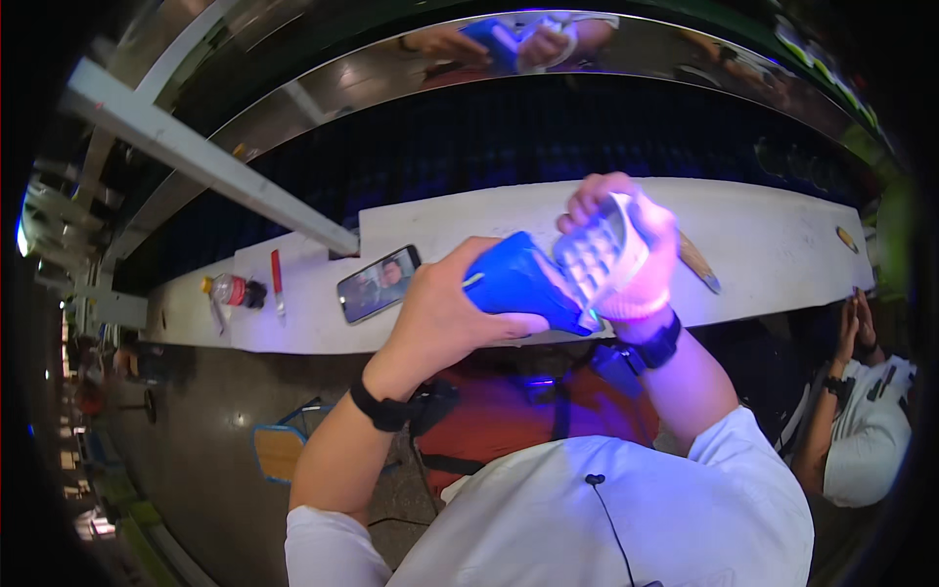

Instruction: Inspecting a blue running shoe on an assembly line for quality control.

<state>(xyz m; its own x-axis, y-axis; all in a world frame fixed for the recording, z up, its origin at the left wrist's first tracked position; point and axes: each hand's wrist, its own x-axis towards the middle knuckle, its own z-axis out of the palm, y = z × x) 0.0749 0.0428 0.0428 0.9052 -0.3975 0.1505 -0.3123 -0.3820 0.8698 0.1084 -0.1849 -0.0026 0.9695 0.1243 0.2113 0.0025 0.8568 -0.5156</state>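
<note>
Above the white bench point(460, 210), my left hand point(440, 308) is closed around a blue shoe upper point(523, 284), thumb along its near side. My right hand point(653, 245) grips a white shoe sole point(599, 256), its fingers curled over the far edge. A grid of raised cells shows on the sole's face toward the blue upper. Sole and upper meet or nearly meet at their lower ends, while their upper ends stand apart. Blue-violet light falls over the sole and my right hand.
Left of my hands lie a phone point(379, 285) with its screen lit, a red-handled knife point(277, 279) and a dark-drink bottle point(231, 291). A pointed wooden-looking tool point(700, 266) lies right of my right hand. A metal post point(215, 157) slants in from the left. Another person point(869, 430) sits at the right.
</note>
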